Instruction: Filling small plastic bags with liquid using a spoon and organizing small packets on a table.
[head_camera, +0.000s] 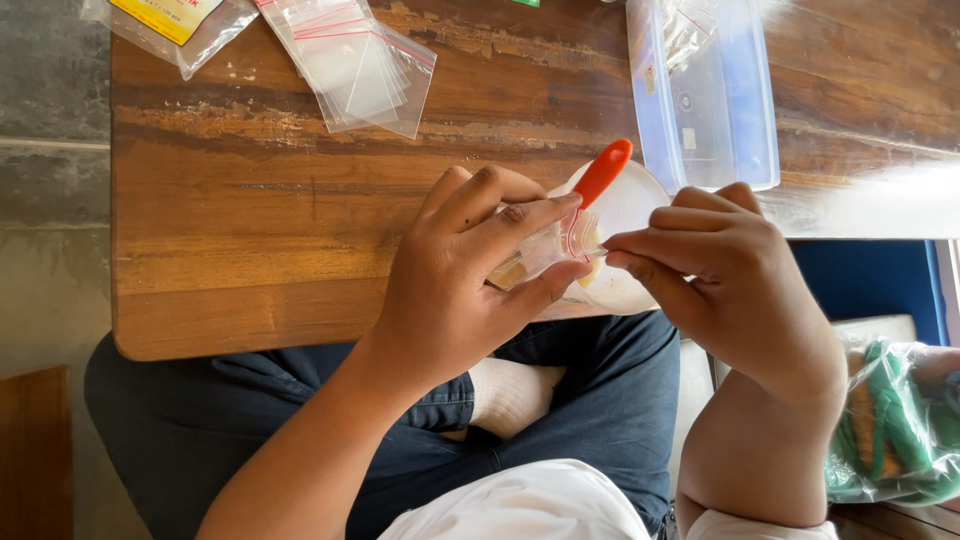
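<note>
The left hand pinches a small clear zip bag with a red seal line and yellowish bits inside, held between both hands. The right hand grips its other edge, fingertips closed; an orange-handled scoop in a clear cup sits just beyond.

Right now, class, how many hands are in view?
2: the left hand pinches a small clear zip bag; the right hand grips its other edge.

small clear zip bag w/ red seal line, held up at surface edge, pale yellowish bits inside, mouth pinched between both hands, orange-handled scoop w/ clear bowl just behind, handle angled up-right
</note>
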